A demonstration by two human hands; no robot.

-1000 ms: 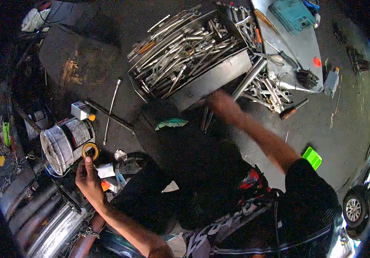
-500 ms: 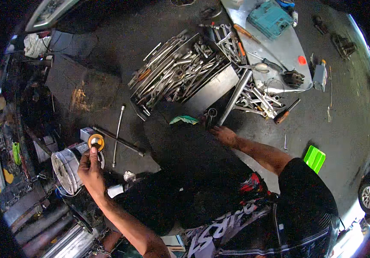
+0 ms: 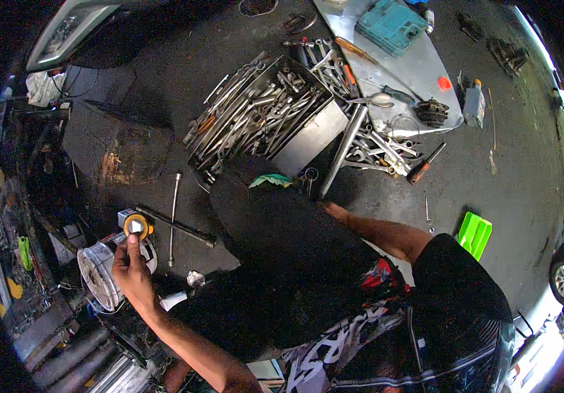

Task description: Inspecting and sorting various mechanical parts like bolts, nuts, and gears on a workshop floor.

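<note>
At the left, my left hand (image 3: 130,267) is closed, its thumb and fingers pinching a small round yellow-rimmed piece (image 3: 144,224) with a pale shiny middle. Just behind that hand stands a white round tub (image 3: 98,275). My right hand (image 3: 338,212) reaches down beside my dark-clothed knee, and its fingers are hidden there. Close to it are the lower end of a long metal tube (image 3: 346,149) and a ring-ended wrench (image 3: 310,175). A green piece of cloth or paper (image 3: 271,180) shows at the knee.
An open metal toolbox (image 3: 311,137) full of wrenches lies ahead. Right of it, a grey metal sheet (image 3: 386,69) carries a teal case (image 3: 392,27). A cross-shaped lug wrench (image 3: 175,219) lies left of my knee. A bright green tray (image 3: 474,236) is at the right.
My right hand has slipped further behind my knee. My left hand still holds the round piece, now tilted so a small yellow tab shows. The whole view has shifted slightly.
</note>
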